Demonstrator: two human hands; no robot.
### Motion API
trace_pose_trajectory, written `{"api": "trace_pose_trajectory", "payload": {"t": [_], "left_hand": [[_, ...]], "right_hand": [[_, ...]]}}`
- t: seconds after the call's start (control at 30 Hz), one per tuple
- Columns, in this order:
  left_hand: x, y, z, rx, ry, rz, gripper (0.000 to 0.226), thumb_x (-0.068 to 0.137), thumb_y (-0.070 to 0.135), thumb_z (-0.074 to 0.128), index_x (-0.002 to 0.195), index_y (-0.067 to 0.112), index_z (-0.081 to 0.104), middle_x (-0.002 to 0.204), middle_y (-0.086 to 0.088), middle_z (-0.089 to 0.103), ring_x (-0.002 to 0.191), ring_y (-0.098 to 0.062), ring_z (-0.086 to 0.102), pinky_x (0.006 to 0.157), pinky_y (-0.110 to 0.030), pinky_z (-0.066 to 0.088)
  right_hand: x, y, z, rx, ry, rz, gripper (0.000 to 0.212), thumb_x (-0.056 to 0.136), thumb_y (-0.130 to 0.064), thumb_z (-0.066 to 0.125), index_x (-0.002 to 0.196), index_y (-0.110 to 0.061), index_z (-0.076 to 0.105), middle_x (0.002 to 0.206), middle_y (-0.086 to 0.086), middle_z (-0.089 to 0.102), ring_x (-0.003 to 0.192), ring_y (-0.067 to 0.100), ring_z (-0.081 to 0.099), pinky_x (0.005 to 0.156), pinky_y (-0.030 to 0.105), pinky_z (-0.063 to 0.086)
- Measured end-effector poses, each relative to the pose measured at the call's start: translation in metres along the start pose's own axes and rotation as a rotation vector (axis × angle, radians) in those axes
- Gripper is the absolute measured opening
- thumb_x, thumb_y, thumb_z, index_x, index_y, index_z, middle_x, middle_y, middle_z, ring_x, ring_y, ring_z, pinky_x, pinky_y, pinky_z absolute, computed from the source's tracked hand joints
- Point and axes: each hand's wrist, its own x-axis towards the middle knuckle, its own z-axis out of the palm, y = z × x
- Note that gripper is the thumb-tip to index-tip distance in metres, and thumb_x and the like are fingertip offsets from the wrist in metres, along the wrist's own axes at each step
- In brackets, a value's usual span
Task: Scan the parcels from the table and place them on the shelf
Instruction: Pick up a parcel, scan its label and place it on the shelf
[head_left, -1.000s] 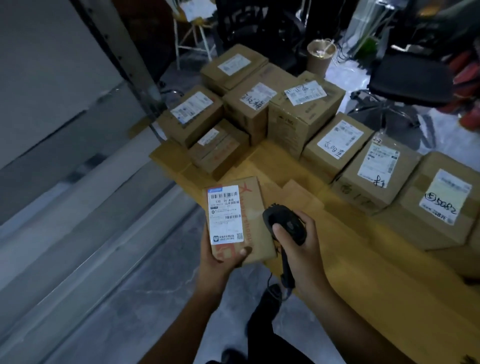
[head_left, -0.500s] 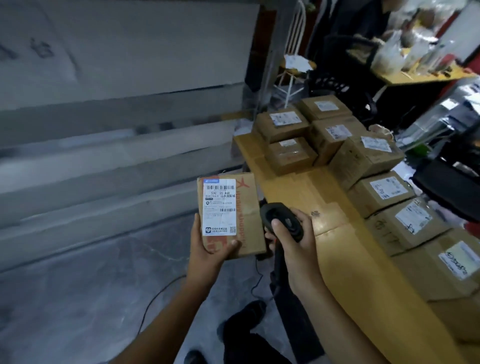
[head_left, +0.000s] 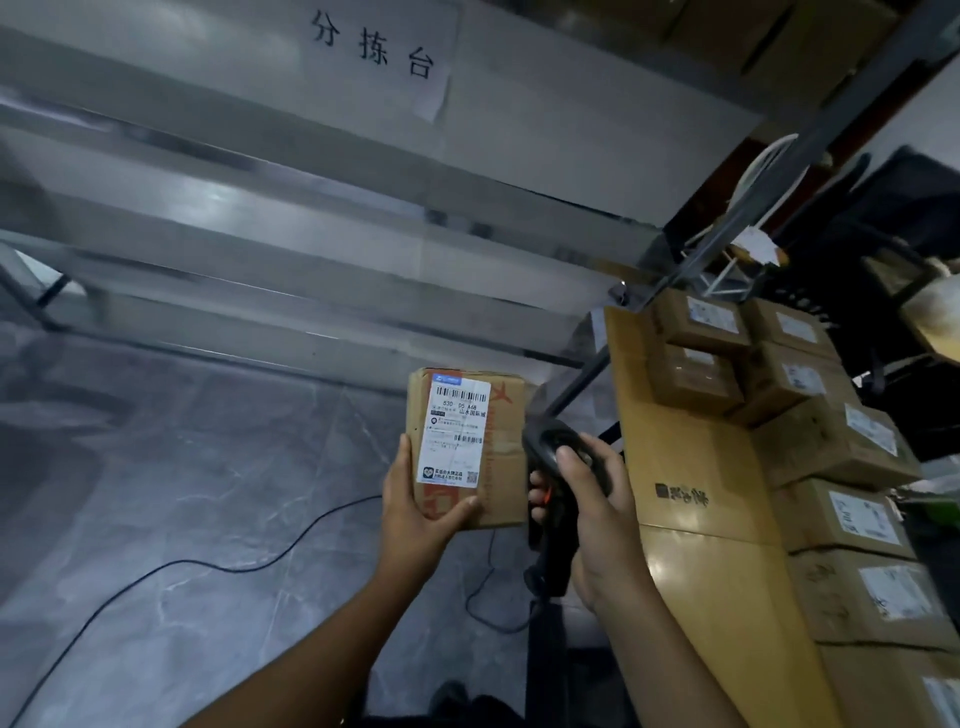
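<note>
My left hand (head_left: 415, 512) grips a small brown cardboard parcel (head_left: 501, 447) from below, its white barcode label facing me. My right hand (head_left: 592, 514) is closed around a black handheld scanner (head_left: 548, 452), held just right of the parcel. The wooden table (head_left: 691, 467) runs along the right, with several labelled cardboard parcels (head_left: 831, 441) lined up on it. The grey metal shelf (head_left: 291, 234) fills the upper left, ahead of the held parcel.
A paper sign with handwritten characters (head_left: 374, 52) is stuck on the shelf's upper board. A black cable (head_left: 208, 564) trails across the grey floor below my arms. More boxes sit on the shelf top at upper right. Dark chairs stand behind the table.
My view has swung left from the table toward the shelf. Both hands kept their hold; the parcel and scanner moved with me away from the table edge.
</note>
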Motion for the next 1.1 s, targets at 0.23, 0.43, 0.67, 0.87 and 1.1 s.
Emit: {"api": "trace_pose_trajectory", "payload": {"t": [0.23, 0.43, 0.67, 0.87, 1.1], "left_hand": [[-0.038, 0.015, -0.004, 0.1, 0.089, 0.047, 0.121, 0.065, 0.058, 0.09, 0.159, 0.051, 0.015, 0.154, 0.01, 0.039, 0.143, -0.008, 0.044, 0.115, -0.049, 0.046], [-0.077, 0.019, 0.003, 0.205, 0.145, 0.052, 0.117, 0.066, 0.05, 0.092, 0.153, 0.062, 0.015, 0.151, 0.012, 0.043, 0.139, -0.009, 0.049, 0.11, -0.049, 0.051], [-0.117, 0.018, 0.0, 0.285, 0.152, 0.014, 0.114, 0.071, 0.045, 0.092, 0.158, 0.05, 0.018, 0.149, 0.009, 0.043, 0.135, -0.009, 0.051, 0.107, -0.047, 0.053], [-0.123, 0.014, -0.015, 0.255, 0.185, 0.002, 0.122, 0.059, 0.072, 0.087, 0.158, 0.053, 0.017, 0.15, 0.009, 0.045, 0.137, -0.013, 0.05, 0.107, -0.052, 0.052], [-0.109, 0.031, -0.056, 0.134, 0.147, 0.01, 0.121, 0.063, 0.061, 0.092, 0.158, 0.05, 0.017, 0.15, 0.016, 0.046, 0.137, -0.008, 0.051, 0.108, -0.049, 0.053]], "right_hand": [[-0.026, 0.003, -0.017, 0.017, -0.12, -0.006, 0.03, 0.098, -0.019, 0.071, 0.126, -0.022, 0.061, 0.092, 0.019, 0.074, 0.077, 0.029, 0.068, 0.062, 0.035, 0.055], [-0.047, 0.005, -0.054, 0.106, -0.157, 0.013, 0.036, 0.091, -0.026, 0.079, 0.122, -0.018, 0.063, 0.087, 0.018, 0.071, 0.072, 0.028, 0.066, 0.057, 0.034, 0.053], [-0.067, 0.02, -0.075, 0.137, -0.209, 0.079, 0.024, 0.098, -0.017, 0.07, 0.121, -0.02, 0.063, 0.082, 0.015, 0.071, 0.069, 0.024, 0.066, 0.057, 0.033, 0.053], [-0.075, 0.031, -0.064, 0.136, -0.235, 0.136, 0.023, 0.098, -0.02, 0.07, 0.12, -0.02, 0.062, 0.076, 0.016, 0.069, 0.064, 0.024, 0.063, 0.054, 0.031, 0.051], [-0.071, 0.028, -0.017, 0.108, -0.198, 0.057, 0.031, 0.096, -0.019, 0.073, 0.124, -0.021, 0.06, 0.084, 0.019, 0.074, 0.071, 0.027, 0.067, 0.058, 0.034, 0.053]]}}
